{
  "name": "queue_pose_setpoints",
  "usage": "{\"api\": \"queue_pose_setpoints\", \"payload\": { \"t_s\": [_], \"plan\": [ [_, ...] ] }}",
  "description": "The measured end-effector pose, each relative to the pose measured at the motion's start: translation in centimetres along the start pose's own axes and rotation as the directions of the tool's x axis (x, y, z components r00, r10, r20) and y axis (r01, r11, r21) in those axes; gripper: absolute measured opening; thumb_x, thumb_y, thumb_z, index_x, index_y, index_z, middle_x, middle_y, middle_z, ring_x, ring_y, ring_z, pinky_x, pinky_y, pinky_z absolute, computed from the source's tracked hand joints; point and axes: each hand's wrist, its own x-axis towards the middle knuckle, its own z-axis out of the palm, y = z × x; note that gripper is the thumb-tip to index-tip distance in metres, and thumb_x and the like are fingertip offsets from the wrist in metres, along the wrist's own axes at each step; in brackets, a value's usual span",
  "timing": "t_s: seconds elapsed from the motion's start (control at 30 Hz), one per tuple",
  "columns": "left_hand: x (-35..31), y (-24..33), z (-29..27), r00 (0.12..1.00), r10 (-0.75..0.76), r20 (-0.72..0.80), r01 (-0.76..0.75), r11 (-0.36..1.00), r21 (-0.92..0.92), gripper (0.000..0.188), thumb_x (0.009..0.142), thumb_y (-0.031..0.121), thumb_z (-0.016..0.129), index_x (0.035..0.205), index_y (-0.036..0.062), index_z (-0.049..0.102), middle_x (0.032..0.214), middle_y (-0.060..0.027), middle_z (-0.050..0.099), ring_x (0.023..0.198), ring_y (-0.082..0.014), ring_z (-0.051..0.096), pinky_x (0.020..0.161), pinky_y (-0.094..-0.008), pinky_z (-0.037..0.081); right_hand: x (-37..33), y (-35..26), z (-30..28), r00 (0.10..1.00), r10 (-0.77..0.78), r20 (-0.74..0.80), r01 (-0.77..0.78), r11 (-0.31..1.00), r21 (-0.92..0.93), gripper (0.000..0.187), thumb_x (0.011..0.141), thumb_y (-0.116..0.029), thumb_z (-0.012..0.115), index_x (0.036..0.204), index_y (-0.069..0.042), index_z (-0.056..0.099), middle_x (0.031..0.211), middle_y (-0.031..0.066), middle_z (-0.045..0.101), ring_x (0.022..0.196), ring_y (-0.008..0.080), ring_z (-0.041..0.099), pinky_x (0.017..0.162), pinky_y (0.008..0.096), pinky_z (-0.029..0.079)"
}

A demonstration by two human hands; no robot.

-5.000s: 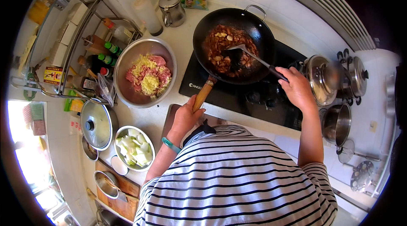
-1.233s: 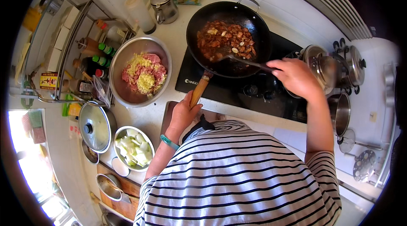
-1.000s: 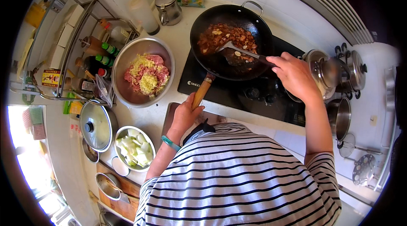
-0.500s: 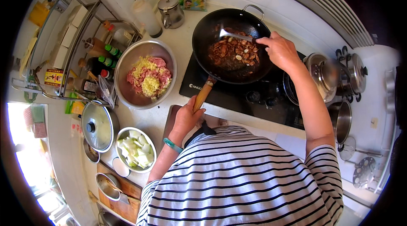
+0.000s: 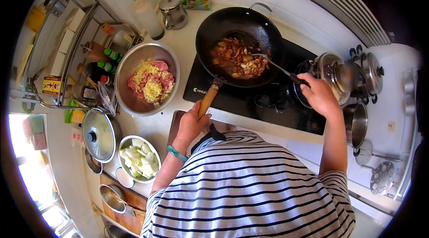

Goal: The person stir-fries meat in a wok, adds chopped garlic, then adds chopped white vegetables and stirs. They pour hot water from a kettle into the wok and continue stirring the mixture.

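A black wok (image 5: 263, 30) sits on the dark cooktop (image 5: 201, 81), holding browned, sliced pieces of food (image 5: 232, 57) in a glossy layer of oil or sauce. My left hand (image 5: 191, 124) is wrapped round the wok's wooden handle (image 5: 208, 100) on the near side. Beyond the wok's right rim, my right hand (image 5: 318, 94) grips the black handle of a metal cooking spatula (image 5: 281, 67). Its shaft slants over the rim, and its head rests among the food, partly covered by pale pieces.
Left of the wok stands a steel bowl (image 5: 123, 97) of minced meat topped with chopped yellowish bits. Nearer is a bowl of pale green chunks (image 5: 139, 160), beside a lidded pot (image 5: 99, 133). A bottle rack (image 5: 87, 23) lines the left wall. Steel pots (image 5: 328, 70) crowd the right side.
My right hand has moved from above the wok's right side to outside its rim, nearer me. The spatula's head has shifted nearer and right, into the food. My left hand stays on the handle.
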Motion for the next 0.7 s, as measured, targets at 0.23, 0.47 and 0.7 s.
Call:
{"api": "queue_pose_setpoints", "payload": {
  "t_s": [0.23, 0.47, 0.7],
  "plan": [
    [0.1, -0.5, 0.3, 0.999, 0.035, -0.012, -0.035, 0.999, 0.005, 0.064, 0.084, 0.028, 0.071, 0.138, 0.0050, 0.044, 0.092, -0.0249, 0.067, 0.085, -0.0395, 0.066, 0.075, -0.0406, 0.053, -3.2, 3.2, -5.3, 0.963, -0.245, -0.117, 0.245, 0.969, -0.011, 0.030, 0.084, -0.006, 0.065, 0.113, -0.009, 0.066, 0.094, 0.0125, 0.067, 0.074, 0.0254, 0.061, 0.069, 0.0321, 0.048],
    [0.3, -0.6, 0.4, 0.998, 0.057, -0.012, -0.057, 0.998, -0.022, 0.064, 0.084, 0.028, 0.071, 0.137, 0.0043, 0.045, 0.092, -0.0251, 0.067, 0.085, -0.0396, 0.066, 0.075, -0.0401, 0.053, 0.8, 2.8, -1.1, 0.979, -0.183, -0.085, 0.170, 0.975, -0.141, 0.031, 0.087, -0.013, 0.063, 0.118, -0.015, 0.064, 0.099, 0.0143, 0.065, 0.097, 0.0342, 0.061, 0.083, 0.0412, 0.048],
    [0.1, -0.6, 0.1, 1.000, 0.017, -0.008, -0.018, 0.999, -0.029, 0.064, 0.084, 0.026, 0.072, 0.137, 0.0030, 0.046, 0.092, -0.0234, 0.067, 0.085, -0.0362, 0.067, 0.076, -0.0376, 0.052, 2.2, 2.3, -2.7, 0.967, -0.192, -0.165, 0.184, 0.981, -0.062, 0.030, 0.086, -0.012, 0.064, 0.116, -0.016, 0.065, 0.097, 0.0139, 0.063, 0.090, 0.0340, 0.061, 0.078, 0.0394, 0.048]
  ]
}}
